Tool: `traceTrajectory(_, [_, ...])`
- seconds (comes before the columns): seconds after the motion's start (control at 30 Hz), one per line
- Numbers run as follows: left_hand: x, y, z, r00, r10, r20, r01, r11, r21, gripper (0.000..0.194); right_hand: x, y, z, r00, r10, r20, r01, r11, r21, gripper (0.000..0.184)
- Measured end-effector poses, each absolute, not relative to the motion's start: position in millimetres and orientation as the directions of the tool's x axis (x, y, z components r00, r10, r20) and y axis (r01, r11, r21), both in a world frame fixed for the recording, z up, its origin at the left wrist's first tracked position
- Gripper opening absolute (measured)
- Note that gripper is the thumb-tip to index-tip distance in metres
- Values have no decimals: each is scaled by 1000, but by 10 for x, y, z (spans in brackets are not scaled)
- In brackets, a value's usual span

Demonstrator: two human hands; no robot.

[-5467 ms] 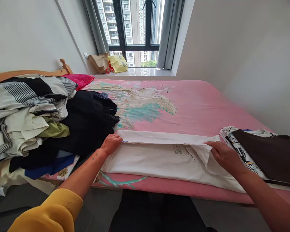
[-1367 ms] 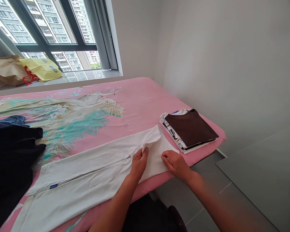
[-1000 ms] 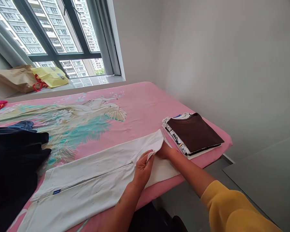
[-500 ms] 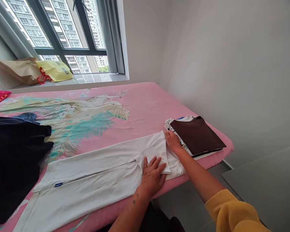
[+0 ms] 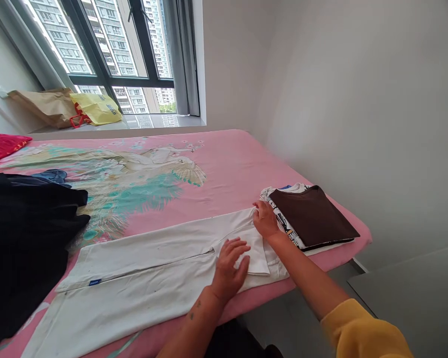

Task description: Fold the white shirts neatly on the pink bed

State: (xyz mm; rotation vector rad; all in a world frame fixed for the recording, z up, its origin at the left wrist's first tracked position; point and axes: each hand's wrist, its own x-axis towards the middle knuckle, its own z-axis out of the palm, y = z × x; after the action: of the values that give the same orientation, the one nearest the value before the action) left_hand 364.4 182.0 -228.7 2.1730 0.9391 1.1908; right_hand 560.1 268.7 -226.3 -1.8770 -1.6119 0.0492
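Observation:
A white shirt [image 5: 145, 278] lies lengthwise across the near side of the bed, its sides folded inward and one short sleeve [image 5: 252, 248] laid over its right end. A small blue label shows near its left end. My left hand [image 5: 229, 266] hovers just over the sleeve, fingers apart and holding nothing. At the shirt's far right corner, my right hand [image 5: 266, 219] has its fingers closed on the cloth edge. Right beside that hand is a stack of folded shirts, with a dark brown shirt [image 5: 313, 216] on top.
Black clothing [image 5: 30, 238] is heaped on the left, with blue denim [image 5: 52, 176] behind it. A red cushion [image 5: 3, 146] sits at the far left. Paper bag [image 5: 47, 107] and yellow bag [image 5: 99, 108] rest on the windowsill. The pink bed sheet [image 5: 227, 169] ends at a wall.
My left hand has lifted off the sleeve where it lay flat and shifted slightly left. My right hand stays at the shirt's corner, its fingers more bent. The view has turned slightly left.

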Motion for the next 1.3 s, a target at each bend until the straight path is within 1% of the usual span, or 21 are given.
traceTrajectory(0.07, [3495, 2125, -2236, 257, 780, 570, 353, -625, 696, 27, 5426, 2613, -2207, 103, 887, 449, 853, 154, -499, 28])
traceTrajectory(0.13, [3329, 2457, -2258, 245, 828, 505, 471, -557, 684, 32, 5241, 2573, -2190, 11, 899, 437, 813, 247, -528, 29])
traceTrajectory(0.2, [3162, 2725, -2346, 348, 865, 362, 612, -502, 611, 34, 5123, 2577, -2235, -99, 935, 339, 789, 282, -547, 32])
traceTrajectory(0.27, [3009, 2879, -2461, 443, 870, 216, 725, -490, 485, 36, 5134, 2608, -2344, -203, 965, 168, 819, 261, -511, 39])
traceTrajectory(0.3, [2943, 2914, -2515, 468, 868, 163, 763, -491, 421, 38, 5190, 2627, -2415, -196, 978, 75, 860, 208, -466, 44])
traceTrajectory(0.37, [2844, 2931, -2596, 485, 868, 104, 809, -491, 324, 44, 5367, 2659, -2559, -51, 997, -59, 940, 28, -340, 54])
traceTrajectory(0.43, [2797, 2917, -2633, 492, 868, 73, 830, -493, 261, 51, 5550, 2680, -2661, 116, 989, -92, 963, -134, -232, 59])
traceTrajectory(0.47, [2792, 2908, -2636, 494, 867, 60, 837, -493, 239, 53, 5614, 2687, -2684, 153, 983, -97, 965, -170, -200, 59])
traceTrajectory(0.6, [2826, 2852, -2579, 488, 873, -10, 855, -475, 206, 59, 5572, 2663, -2602, 192, 972, -133, 970, -208, -124, 58])
traceTrajectory(0.67, [2817, 2796, -2535, 495, 866, -63, 854, -473, 215, 62, 5413, 2585, -2537, 225, 970, -94, 967, -234, -105, 60])
traceTrajectory(0.7, [2792, 2762, -2518, 506, 858, -89, 850, -478, 223, 64, 5327, 2528, -2524, 217, 974, -58, 969, -223, -111, 61])
traceTrajectory(0.77, [2677, 2688, -2496, 543, 832, -115, 827, -506, 244, 69, 5179, 2390, -2557, 114, 993, -22, 983, -115, -145, 65])
traceTrajectory(0.8, [2580, 2648, -2490, 555, 824, -113, 817, -515, 258, 70, 5126, 2319, -2602, 68, 997, -40, 986, -73, -152, 65])
traceTrajectory(0.83, [2455, 2606, -2484, 558, 823, -104, 812, -516, 271, 71, 5089, 2254, -2661, 34, 998, -57, 989, -42, -141, 65])
traceTrajectory(0.87, [2301, 2559, -2477, 549, 831, -90, 814, -507, 283, 70, 5068, 2199, -2727, 3, 999, -32, 993, -7, -119, 66])
traceTrajectory(0.93, [1914, 2454, -2454, 495, 867, -60, 837, -456, 303, 69, 5066, 2130, -2854, -18, 1000, 4, 996, 19, -84, 66])
traceTrajectory(1.03, [1211, 2279, -2409, 337, 940, -46, 902, -308, 303, 63, 5125, 2130, -2970, -20, 1000, 14, 998, 21, -61, 67])
traceTrajectory(1.13, [540, 2082, -2377, 129, 990, -49, 960, -113, 255, 58, 5155, 2197, -2956, -11, 1000, -17, 999, 10, -50, 68])
traceTrajectory(1.2, [206, 1924, -2370, -36, 999, -11, 975, 38, 217, 57, 5063, 2229, -2871, 40, 999, -26, 998, -41, -47, 66])
traceTrajectory(1.27, [-14, 1751, -2365, -209, 977, 43, 961, 197, 193, 60, 4811, 2219, -2734, 32, 999, 26, 997, -30, -74, 63])
traceTrajectory(1.3, [-85, 1667, -2357, -282, 957, 63, 946, 266, 185, 62, 4618, 2194, -2654, -18, 997, 71, 995, 26, -101, 61])
